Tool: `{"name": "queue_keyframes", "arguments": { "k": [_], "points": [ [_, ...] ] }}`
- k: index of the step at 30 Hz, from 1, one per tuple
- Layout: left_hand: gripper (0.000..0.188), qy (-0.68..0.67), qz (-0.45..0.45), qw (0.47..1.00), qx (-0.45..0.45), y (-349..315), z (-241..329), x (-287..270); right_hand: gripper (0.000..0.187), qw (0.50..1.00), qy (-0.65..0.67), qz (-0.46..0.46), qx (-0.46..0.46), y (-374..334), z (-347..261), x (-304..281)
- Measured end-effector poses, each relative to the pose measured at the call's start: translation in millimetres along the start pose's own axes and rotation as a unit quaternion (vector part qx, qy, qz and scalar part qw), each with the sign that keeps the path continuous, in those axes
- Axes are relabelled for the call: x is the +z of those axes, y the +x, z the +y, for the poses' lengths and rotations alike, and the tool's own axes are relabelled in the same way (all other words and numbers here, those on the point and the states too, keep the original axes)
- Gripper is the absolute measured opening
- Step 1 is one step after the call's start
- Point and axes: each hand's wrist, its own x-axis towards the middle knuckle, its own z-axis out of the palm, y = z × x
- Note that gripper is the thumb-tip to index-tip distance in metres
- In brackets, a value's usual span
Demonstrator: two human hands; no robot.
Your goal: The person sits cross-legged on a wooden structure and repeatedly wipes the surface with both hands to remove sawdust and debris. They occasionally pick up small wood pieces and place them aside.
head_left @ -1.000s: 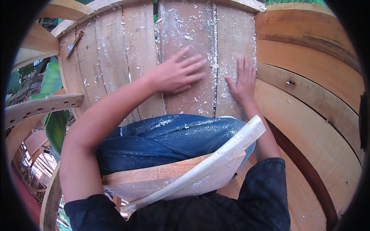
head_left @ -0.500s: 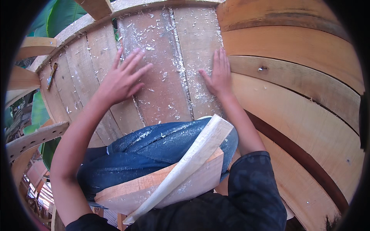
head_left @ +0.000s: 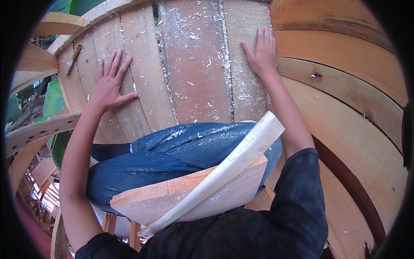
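Head view: on the planked panel point(head_left: 144, 60) ahead of the jeans point(head_left: 172, 144), left hand point(head_left: 113, 84) had shifted off the reddish board point(head_left: 196, 77) onto left planks point(head_left: 108, 36), right hand point(head_left: 263, 58) stayed rightmost, both flat, fingers extended, gripping nothing, likely widening support

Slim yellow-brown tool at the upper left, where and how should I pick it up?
Probably pinch the slim tool around its middle with your left hand, from above and the right. It's long, narrow and lies slanted on the planks, so finger and thumb could close across its width; that hand is nearer.
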Motion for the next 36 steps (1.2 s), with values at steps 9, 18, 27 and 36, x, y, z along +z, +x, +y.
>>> {"name": "queue_keyframes", "arguments": {
  "k": [9,18,27,36],
  "points": [
    [0.105,0.004,-0.065,0.998,-0.018,0.5,-4.0,-8.6,0.083,0.966,0.048,-0.111,-0.228,1.9,-70.7,-12.9],
    [0.105,-0.003,-0.111,0.993,-0.040,7.6,3.5,-18.4,0.080,0.999,0.039,-0.014,0.011,46.8,-27.1,9.0],
    [0.104,-0.001,-0.119,0.992,-0.043,8.3,2.3,-19.6,0.082,0.995,0.050,0.062,0.059,89.8,-4.6,12.2],
    [0.105,-0.011,-0.138,0.989,-0.048,8.1,4.4,-23.5,0.066,0.998,0.051,-0.023,-0.027,95.3,-49.2,15.1]
  ]
}}
